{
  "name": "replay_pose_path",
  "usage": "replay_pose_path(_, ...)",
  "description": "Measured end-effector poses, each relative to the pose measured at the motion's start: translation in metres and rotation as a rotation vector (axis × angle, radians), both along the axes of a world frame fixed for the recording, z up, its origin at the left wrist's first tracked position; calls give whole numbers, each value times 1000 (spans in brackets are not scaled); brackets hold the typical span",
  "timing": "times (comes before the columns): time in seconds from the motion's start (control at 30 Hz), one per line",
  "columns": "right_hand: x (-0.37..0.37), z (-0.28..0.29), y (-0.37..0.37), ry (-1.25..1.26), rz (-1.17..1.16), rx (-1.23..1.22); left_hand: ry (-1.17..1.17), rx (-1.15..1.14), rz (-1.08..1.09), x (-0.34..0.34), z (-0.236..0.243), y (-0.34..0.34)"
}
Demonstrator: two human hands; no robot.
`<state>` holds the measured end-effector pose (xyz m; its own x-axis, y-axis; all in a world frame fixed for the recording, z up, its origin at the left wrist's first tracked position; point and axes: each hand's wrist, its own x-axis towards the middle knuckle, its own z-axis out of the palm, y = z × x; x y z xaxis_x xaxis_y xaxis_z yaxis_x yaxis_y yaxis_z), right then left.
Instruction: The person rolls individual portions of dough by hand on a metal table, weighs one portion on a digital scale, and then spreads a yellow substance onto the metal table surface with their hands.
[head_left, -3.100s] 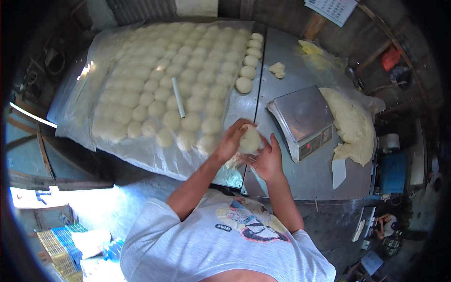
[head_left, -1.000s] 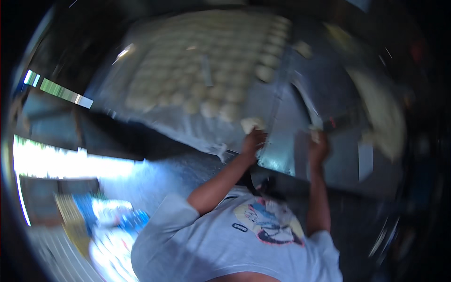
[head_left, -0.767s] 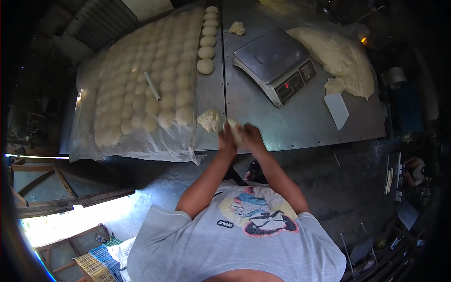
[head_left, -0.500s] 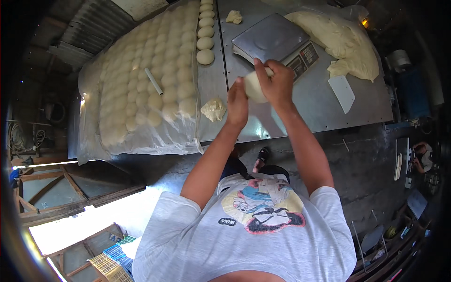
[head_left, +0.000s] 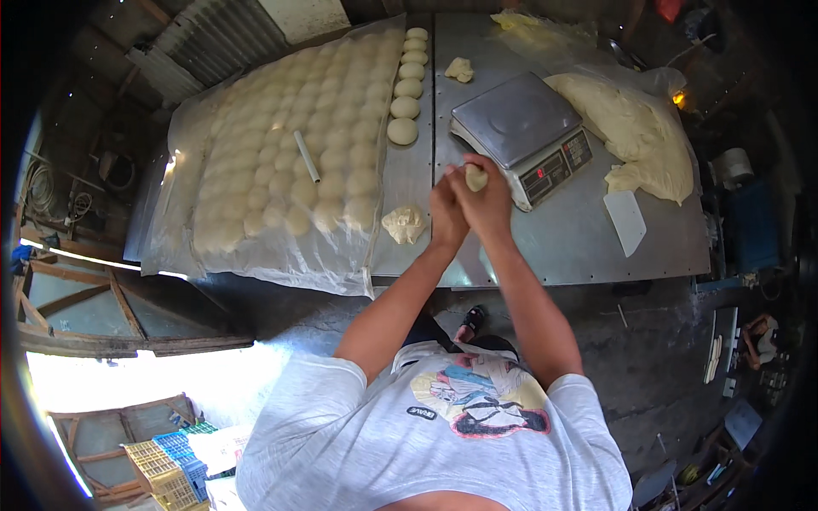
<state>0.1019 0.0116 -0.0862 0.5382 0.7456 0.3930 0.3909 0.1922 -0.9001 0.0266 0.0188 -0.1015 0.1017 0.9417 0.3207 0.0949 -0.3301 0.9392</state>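
Your two hands meet over the desk (head_left: pixel 562 247), just beside the near left corner of the digital scale (head_left: pixel 515 119). Your right hand (head_left: pixel 488 204) is grasping a piece of dough (head_left: pixel 475 177), its fingers curled around it so that only a pale, rounded part shows at the top. Your left hand (head_left: pixel 447 211) presses against the right from the side, its fingers bent; you hide too much of the dough for me to tell whether those fingers grip it as well.

Near your left hand, and apart from it, a rough lump of dough (head_left: pixel 404 225) sits on the metal surface, close to the edge of a clear plastic sheet (head_left: pixel 332 277). Under that sheet lie many rows of dough balls (head_left: pixel 281 183), and a slim white stick (head_left: pixel 307 157) rests slantwise on top of it. Just right of the sheet, a single line of uncovered dough balls (head_left: pixel 403 131) runs away from you along the seam.

Beyond your hands, a small dough scrap (head_left: pixel 459 70) lies near the far left corner of the scale, whose display glows red. To the right of the scale spreads a large mass of dough (head_left: pixel 630 128), with a flat white scraper (head_left: pixel 625 221) just below its near end.
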Motion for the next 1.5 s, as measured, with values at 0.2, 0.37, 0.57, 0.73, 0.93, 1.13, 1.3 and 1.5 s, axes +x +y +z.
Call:
replay_pose_path(0.2, 45, -63, -44, -766, -24, -94, -584, -407, 249, -73, -169, 14)
replay_pose_path(0.37, 42, -170, -62, -56, 198, -859, -317, -1092, 340, -26, -164, -74)
replay_pose_path(0.57, -13, 12, -21, 84, 97, 97, -102, -111, 176, -9, 13, -19)
replay_pose_path(0.73, 57, -13, -20, -680, 117, -134, 2, 95, 217, -41, -44, -5)
replay_pose_path(0.93, 111, -189, -46, -42, 482, -983, -115, -351, 219, -46, -114, -115)
replay_pose_path(1.13, 24, -64, -16, 997, 1010, -471, 309, 334, 165, -36, -11, -84)
replay_pose_path(1.3, 31, 17, 8, 1470, 798, 41, 338, 331, -150, -42, 36, -35)
replay_pose_path(1.5, 11, 52, 7, 1293, 1107, 92, 437, 490, -13, -62, 51, -35)
